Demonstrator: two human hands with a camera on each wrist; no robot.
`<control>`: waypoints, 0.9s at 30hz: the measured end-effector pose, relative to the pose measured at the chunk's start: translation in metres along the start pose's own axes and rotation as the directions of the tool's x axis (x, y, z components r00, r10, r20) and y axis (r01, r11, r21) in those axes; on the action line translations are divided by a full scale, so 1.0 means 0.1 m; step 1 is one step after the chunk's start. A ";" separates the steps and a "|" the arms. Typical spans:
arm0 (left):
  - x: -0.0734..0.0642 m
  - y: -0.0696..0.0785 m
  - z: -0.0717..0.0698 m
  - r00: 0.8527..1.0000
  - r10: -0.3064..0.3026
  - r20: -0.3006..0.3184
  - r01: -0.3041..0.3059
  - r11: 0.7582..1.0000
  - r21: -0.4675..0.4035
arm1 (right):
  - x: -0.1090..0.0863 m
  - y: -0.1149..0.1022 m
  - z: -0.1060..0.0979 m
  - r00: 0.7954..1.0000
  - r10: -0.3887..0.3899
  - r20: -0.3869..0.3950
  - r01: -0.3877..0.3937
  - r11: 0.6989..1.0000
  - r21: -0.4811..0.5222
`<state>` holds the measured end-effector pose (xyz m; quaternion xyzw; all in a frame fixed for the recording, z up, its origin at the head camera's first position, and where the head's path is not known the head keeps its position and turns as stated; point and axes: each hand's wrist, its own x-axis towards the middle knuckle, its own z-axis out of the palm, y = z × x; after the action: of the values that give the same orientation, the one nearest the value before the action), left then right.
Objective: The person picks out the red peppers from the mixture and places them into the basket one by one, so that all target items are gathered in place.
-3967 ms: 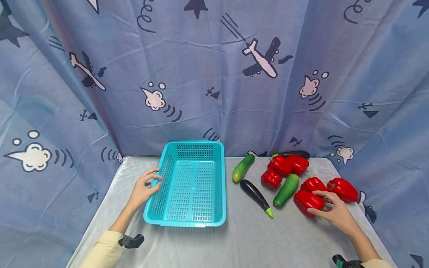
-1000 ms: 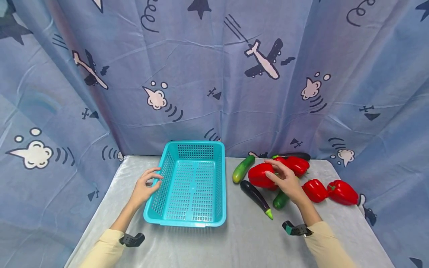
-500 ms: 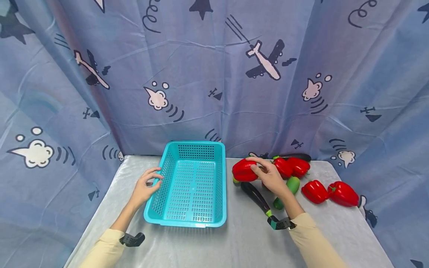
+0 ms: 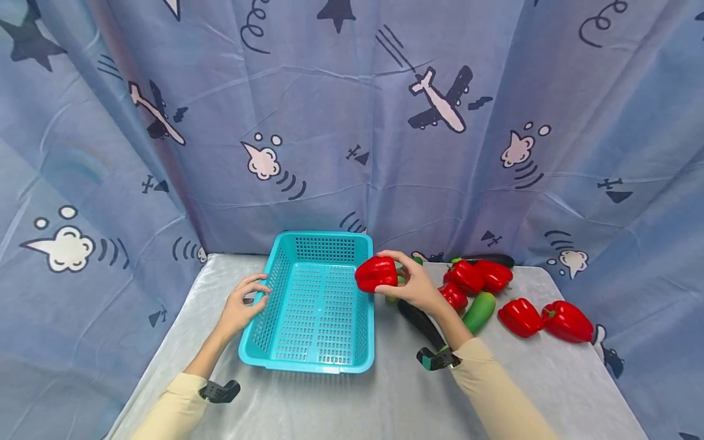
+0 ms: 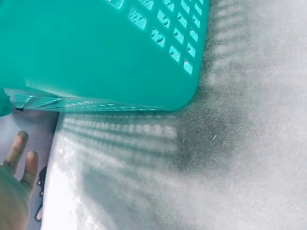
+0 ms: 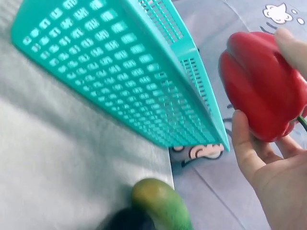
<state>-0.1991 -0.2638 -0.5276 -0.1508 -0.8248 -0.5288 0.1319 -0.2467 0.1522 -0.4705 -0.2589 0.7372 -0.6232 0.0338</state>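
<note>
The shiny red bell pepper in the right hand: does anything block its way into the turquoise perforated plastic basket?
Nothing visible does. The pepper, held by the right hand, appears above the right rim of the basket, overlapping it in the head view.

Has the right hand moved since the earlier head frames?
Yes, leftward: the right hand, gripping a red pepper, is now much closer to the basket.

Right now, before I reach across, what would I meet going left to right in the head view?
Left hand, blue basket, held red pepper, right hand, nearer green cucumber, second-from-right red pepper, rightmost red pepper. Whatever overlaps too much to order is left out.
</note>
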 end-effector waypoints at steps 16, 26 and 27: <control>0.01 0.04 0.00 1.000 -0.019 0.008 0.019 1.000 -0.006 | 0.41 -0.11 0.38 0.997 0.075 0.026 -0.074 0.997 -0.031; 0.01 -0.20 -0.02 0.999 -0.027 0.019 0.026 1.000 0.014 | 0.65 -0.12 0.70 0.987 0.156 0.032 -0.158 0.985 0.070; 0.01 -0.20 -0.02 0.999 -0.027 0.021 0.027 1.000 0.012 | 0.67 -0.11 0.73 0.985 0.170 0.029 -0.172 0.981 0.092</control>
<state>-0.2077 -0.2733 -0.5429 -0.1445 -0.8311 -0.5242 0.1169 -0.2739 0.0570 -0.4582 -0.1992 0.7260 -0.6494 0.1071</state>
